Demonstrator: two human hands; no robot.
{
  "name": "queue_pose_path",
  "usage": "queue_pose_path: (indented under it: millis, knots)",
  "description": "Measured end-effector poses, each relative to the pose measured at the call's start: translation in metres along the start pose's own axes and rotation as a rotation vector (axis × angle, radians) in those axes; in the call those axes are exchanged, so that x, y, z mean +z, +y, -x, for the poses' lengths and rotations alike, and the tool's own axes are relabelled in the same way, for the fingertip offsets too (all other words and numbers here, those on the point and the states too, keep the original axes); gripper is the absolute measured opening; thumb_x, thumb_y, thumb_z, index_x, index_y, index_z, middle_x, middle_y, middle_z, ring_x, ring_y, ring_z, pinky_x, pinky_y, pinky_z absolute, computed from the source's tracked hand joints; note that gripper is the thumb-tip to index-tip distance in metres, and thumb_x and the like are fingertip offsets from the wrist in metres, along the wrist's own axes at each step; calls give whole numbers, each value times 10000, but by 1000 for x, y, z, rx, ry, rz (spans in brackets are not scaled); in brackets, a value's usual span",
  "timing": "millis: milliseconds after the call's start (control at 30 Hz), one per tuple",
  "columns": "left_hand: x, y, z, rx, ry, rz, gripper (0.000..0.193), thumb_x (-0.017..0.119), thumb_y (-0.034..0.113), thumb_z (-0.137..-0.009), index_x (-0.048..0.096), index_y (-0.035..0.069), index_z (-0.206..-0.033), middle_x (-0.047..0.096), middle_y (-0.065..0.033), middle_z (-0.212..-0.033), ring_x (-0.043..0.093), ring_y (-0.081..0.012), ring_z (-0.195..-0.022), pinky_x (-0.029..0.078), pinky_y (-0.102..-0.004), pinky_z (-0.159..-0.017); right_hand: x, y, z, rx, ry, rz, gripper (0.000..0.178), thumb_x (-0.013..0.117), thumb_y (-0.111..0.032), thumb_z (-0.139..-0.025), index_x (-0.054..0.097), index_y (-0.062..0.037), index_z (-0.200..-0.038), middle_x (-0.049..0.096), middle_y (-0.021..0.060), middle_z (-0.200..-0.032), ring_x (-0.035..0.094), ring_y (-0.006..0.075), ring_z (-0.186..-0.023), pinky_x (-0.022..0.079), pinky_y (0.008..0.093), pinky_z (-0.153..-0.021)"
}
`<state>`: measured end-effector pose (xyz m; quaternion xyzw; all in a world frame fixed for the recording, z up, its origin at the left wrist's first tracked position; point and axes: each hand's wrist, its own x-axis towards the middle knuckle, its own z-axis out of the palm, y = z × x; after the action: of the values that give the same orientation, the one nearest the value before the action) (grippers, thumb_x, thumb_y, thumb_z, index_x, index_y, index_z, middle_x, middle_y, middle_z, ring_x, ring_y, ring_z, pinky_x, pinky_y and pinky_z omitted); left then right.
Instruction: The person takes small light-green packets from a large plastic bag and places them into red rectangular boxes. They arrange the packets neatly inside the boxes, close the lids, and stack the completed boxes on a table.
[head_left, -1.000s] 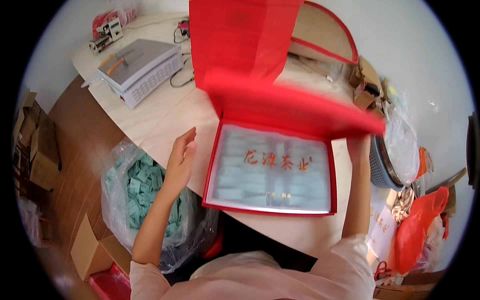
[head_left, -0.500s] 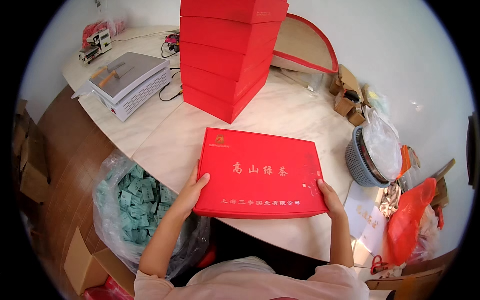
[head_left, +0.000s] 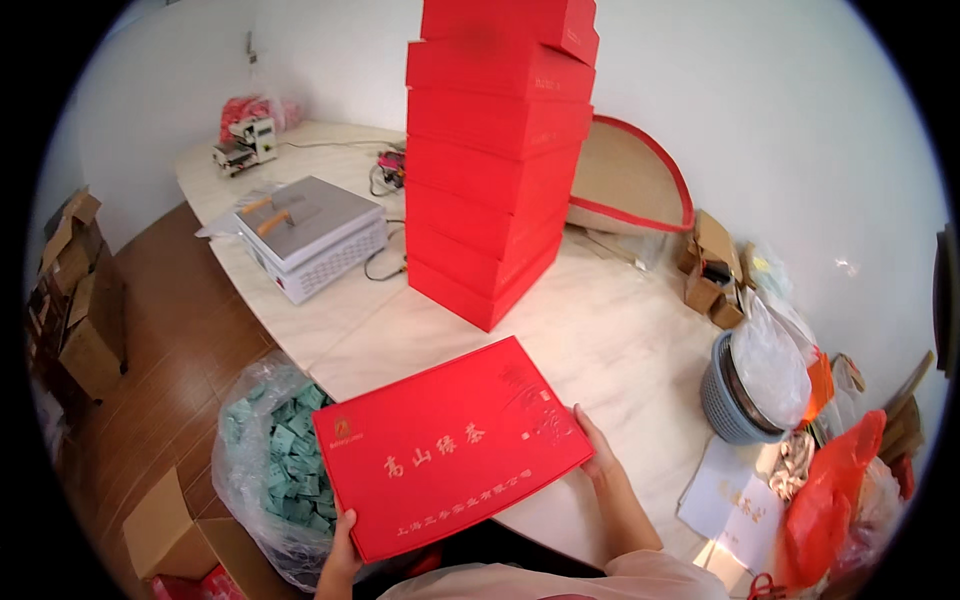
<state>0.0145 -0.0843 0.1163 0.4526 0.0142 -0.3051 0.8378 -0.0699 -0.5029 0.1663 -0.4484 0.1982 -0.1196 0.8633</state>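
Note:
A flat red gift box [head_left: 450,440] with gold lettering is held in front of me, its lid facing up and turned so that its right side sits farther off than its left. My left hand [head_left: 345,548] grips its near left corner, thumb on the lid. On the right edge, my right hand [head_left: 596,450] is closed round the side, with part of the fingers hidden. Just beyond stands a tall stack of similar red boxes [head_left: 480,190] on the marble-patterned table [head_left: 610,310].
Left of the table, a clear bag of green sachets [head_left: 290,470] stands beside an open carton [head_left: 165,530]. A grey-topped machine [head_left: 315,235] sits at the table's left. Along the right are a blue-grey basket [head_left: 735,395], small cartons [head_left: 710,265] and a red plastic bag [head_left: 830,500].
The box has swung counterclockwise, its left side drawn down and toward me. My view has shifted, showing more of the stack's top.

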Motion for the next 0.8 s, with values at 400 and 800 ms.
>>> queue_pose_path:
  millis: [400, 800]
  knots:
    - [89, 128, -10, 820, 17, 261, 602, 458, 479, -893, 411, 87, -1347, 491, -89, -1317, 515, -255, -1146, 437, -415, -959, 140, -96, -31, -429, -425, 34, 533, 337, -398, -1002, 443, 23, -1312, 581, 136, -1218, 541, 233, -1128, 396, 376, -975]
    - [362, 503, -86, 830, -363, 50, 447, 439, 357, -918, 503, 34, -1221, 575, -164, -1210, 573, -331, -1069, 497, -469, -878, 69, 66, -148, -888, 198, 1444, 378, 553, -194, -852, 540, 6, -1172, 527, 175, -1276, 467, 350, -1184, 340, 485, -987]
